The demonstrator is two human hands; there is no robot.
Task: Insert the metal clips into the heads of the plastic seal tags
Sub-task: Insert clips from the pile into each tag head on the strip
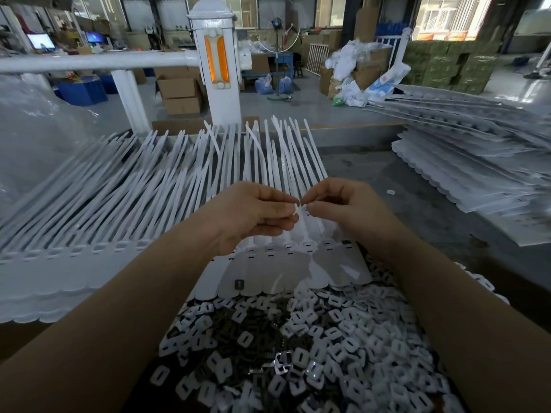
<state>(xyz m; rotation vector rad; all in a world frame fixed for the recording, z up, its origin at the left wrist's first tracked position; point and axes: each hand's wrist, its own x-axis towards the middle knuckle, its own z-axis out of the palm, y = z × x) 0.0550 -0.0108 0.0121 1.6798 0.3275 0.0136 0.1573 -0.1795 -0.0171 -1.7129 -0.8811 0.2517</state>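
Both hands meet above the row of tags, pinching a small white piece between them.

The left hand (256,213) and the right hand (343,210) are raised over the sheet of flat white plastic seal tags (286,263), fingers curled and fingertips almost touching, probably so the small part can be turned the right way before it goes into a head. The small white plastic piece (296,209) is clamped at the left thumb and forefinger tips; the right fingertips close on its other edge, though whether they also hold a metal clip is too small to tell. Nearer the person than the sheet lies the loose heap of dark metal clips and white square plastic caps (298,338), kept within easy reach. One dark clip (239,284) rests on the sheet's near edge.
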